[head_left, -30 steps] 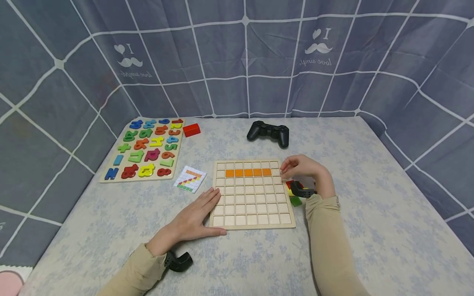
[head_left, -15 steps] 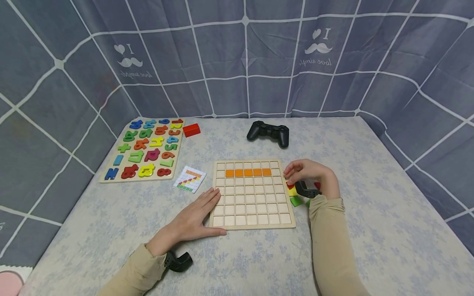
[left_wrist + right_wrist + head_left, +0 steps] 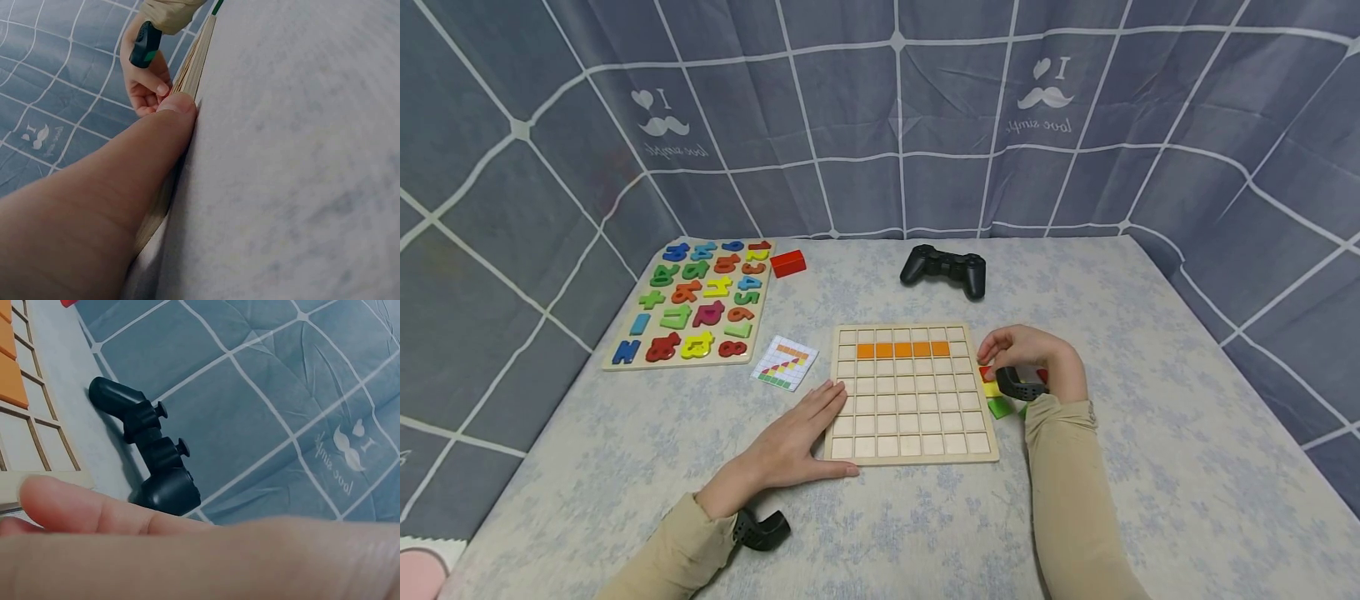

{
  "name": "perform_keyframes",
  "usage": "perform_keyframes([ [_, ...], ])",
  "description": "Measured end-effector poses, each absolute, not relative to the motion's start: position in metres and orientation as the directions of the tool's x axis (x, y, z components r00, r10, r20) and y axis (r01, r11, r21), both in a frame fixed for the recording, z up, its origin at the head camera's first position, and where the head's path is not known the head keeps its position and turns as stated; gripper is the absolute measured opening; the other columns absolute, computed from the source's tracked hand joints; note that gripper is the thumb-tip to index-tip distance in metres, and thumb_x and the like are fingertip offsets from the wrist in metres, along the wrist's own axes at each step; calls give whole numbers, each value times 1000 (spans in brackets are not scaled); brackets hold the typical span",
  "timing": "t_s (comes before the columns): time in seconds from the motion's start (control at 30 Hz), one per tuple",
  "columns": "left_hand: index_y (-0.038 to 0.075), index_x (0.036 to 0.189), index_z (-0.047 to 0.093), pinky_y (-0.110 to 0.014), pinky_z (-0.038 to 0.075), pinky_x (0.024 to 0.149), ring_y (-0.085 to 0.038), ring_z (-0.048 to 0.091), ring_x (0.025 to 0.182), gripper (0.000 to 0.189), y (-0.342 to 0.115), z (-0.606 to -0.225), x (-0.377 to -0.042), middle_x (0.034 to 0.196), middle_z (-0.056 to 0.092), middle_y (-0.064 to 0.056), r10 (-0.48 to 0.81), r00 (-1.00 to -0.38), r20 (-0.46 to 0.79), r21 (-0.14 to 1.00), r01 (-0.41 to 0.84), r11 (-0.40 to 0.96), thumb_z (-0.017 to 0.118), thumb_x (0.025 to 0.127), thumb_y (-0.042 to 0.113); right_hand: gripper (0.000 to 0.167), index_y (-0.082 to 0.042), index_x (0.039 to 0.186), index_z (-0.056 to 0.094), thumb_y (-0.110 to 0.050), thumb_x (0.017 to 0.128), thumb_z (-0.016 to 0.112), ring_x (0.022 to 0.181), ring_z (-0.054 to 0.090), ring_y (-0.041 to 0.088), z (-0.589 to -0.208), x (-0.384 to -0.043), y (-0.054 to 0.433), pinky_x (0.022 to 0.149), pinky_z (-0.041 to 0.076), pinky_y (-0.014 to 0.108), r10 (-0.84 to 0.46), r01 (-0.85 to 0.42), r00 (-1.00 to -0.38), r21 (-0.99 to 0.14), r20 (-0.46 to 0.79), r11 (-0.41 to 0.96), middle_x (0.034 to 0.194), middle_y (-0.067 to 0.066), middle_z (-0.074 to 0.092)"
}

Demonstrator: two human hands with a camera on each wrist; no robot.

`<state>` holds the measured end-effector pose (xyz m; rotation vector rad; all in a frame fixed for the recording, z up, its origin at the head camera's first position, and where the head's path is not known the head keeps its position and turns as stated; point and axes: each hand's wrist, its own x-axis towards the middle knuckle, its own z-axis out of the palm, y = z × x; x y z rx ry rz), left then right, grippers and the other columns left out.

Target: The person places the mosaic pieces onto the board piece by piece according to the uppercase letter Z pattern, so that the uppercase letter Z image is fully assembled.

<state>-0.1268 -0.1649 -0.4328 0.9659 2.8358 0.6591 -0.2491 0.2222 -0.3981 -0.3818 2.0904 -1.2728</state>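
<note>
The grid board (image 3: 910,459) is laid on the counter (image 3: 880,533), its left edge touched by the left hand (image 3: 793,437), whose fingers are straight and whose thumb is spread wide. At the right edge, the fingers of the right hand (image 3: 1018,346) are bent narrowly toward the thumb, over a red piece (image 3: 984,372); whether it is pinched cannot be told. The step in hand is judged to be a pick-up: the red piece is best taken by opposite edges, so that the yellow piece (image 3: 992,389) and green piece (image 3: 999,407) nearby are not nudged, with the board steadied by light pressure. In the second row from the far side, five orange tiles (image 3: 902,350) are seated side by side. The letter board (image 3: 680,362) is set with coloured letters (image 3: 708,313) and numerals (image 3: 740,314).
</note>
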Motion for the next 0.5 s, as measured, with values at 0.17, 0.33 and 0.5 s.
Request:
perform_keyframes([
  [0.17,5,149,24,-41,21,113,-20,11,142,104,-165,-433,-127,155,19,-8,599,-798,68,417,568,709,59,76,70,28,7,104,59,-3,81,72,86,65,18,-398,-249,221,99,41,43,-509,59,-770,-838,-384,543,91,7,68],
  [0.33,5,149,24,-41,21,113,-20,11,142,104,-165,-434,-127,155,19,-8,599,-797,76,411,572,710,59,76,70,28,8,105,60,-3,82,70,85,65,18,-398,-249,222,94,46,39,-493,65,-783,-838,-380,541,90,7,68],
  [0.5,5,149,24,-41,21,113,-20,12,142,104,-165,-434,-127,155,19,-8,598,-798,76,410,572,711,59,76,70,31,8,112,59,-7,86,67,85,63,17,-395,-249,222,81,51,28,-477,49,-810,-851,-340,524,95,8,67],
])
